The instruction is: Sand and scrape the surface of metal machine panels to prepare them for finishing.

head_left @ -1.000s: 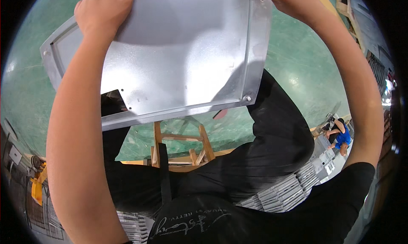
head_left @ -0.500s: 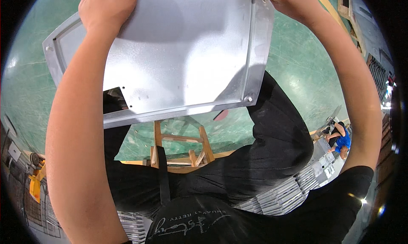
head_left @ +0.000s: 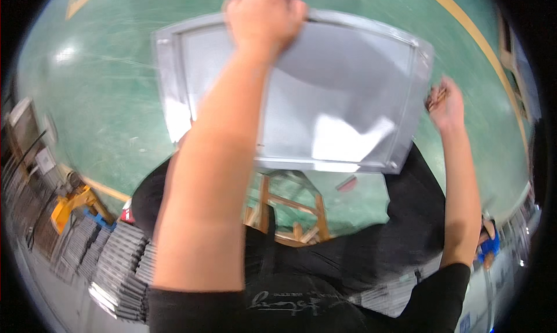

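Observation:
A grey metal panel point(head_left: 331, 86) with a raised rim and angled sides is held up in front of my legs. My left hand point(head_left: 264, 17) is closed over its far edge, left of the middle. My left forearm crosses the panel and hides part of its left side. Apart from the panel, just beyond its right edge, is my right hand point(head_left: 447, 107), its fingers curled in. Something small and brownish shows at those fingers, too unclear to name.
Below the panel stands a wooden stool-like frame point(head_left: 293, 205) between my legs. Stacks of grey metal parts point(head_left: 122, 260) lie at the lower left, near a yellow piece of equipment point(head_left: 72, 208). A person in blue point(head_left: 490, 240) is at the far right. Yellow lines mark the green floor point(head_left: 104, 101).
My right hand has let go of the panel's far edge and moved down beside its right side. The panel sits farther right in view, still in my left hand.

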A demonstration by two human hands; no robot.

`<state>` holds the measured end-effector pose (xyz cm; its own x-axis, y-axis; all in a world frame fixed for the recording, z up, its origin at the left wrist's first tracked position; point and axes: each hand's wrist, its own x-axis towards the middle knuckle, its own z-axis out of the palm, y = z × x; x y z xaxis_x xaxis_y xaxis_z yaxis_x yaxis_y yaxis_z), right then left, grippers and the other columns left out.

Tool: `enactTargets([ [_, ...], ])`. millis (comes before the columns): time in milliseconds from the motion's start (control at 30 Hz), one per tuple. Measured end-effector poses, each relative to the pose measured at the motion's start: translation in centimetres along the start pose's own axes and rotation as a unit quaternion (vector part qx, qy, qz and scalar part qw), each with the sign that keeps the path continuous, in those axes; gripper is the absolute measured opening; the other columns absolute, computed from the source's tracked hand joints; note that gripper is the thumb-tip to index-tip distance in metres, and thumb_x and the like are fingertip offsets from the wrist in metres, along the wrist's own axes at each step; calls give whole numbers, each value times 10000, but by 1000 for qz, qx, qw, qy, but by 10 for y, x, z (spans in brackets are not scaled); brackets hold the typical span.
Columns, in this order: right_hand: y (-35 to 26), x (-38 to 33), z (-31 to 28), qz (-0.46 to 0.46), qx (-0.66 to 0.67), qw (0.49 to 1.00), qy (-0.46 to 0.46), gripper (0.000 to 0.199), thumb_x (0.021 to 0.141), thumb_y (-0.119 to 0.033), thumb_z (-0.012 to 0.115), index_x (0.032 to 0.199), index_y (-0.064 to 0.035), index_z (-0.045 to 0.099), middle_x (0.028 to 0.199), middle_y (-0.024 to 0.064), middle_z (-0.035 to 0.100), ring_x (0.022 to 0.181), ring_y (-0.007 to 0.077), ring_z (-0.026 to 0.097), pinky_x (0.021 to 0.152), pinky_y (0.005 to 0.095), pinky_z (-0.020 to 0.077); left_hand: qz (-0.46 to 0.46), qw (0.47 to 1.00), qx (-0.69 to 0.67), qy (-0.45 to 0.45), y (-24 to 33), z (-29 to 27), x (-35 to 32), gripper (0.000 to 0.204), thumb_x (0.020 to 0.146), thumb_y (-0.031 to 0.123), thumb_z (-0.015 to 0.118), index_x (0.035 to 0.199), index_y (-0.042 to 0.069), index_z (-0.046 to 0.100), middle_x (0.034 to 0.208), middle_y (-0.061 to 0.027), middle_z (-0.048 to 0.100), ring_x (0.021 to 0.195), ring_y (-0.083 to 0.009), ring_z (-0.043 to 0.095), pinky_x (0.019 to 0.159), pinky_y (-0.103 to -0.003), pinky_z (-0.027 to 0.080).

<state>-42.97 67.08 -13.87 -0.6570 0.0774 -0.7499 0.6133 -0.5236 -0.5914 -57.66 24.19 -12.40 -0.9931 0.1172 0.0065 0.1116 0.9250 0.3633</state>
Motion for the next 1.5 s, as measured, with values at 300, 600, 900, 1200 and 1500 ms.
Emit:
enactTargets([
  [300,79,49,47,79,-47,988,127,448,995,-399,479,1151,-31,684,1045,145,719,900,289,699,830,453,580,-2,999,-2,36,-15,8,-8,258,808,330,624,881,90,562,756,-71,684,733,-287,647,741,-441,421],
  [600,67,77,45,54,-32,995,81,463,993,-409,484,1166,-24,674,1029,147,719,876,293,697,797,440,581,26,997,-31,65,-16,12,-5,301,817,356,646,914,85,557,802,-78,685,788,-294,654,805,-439,416],
  [900,25,71,70,-121,-133,942,283,543,984,-466,506,1184,17,653,996,148,712,875,270,678,794,407,548,86,995,4,47,-19,11,-19,268,832,294,641,949,68,556,880,-83,689,859,-278,660,843,-444,423],
  [1200,5,43,160,-278,-589,702,289,615,857,-483,619,1071,94,631,1142,299,671,1114,458,626,947,480,490,137,985,27,102,-37,15,-23,378,875,401,637,999,46,594,986,-157,677,979,-353,642,897,-517,443],
  [1500,36,91,103,-437,-509,638,378,374,911,-240,554,1150,35,639,1137,300,653,1117,455,621,966,483,504,59,995,2,-81,4,-14,-23,538,895,502,607,1113,11,625,1171,-239,667,1157,-419,617,1006,-539,458],
])
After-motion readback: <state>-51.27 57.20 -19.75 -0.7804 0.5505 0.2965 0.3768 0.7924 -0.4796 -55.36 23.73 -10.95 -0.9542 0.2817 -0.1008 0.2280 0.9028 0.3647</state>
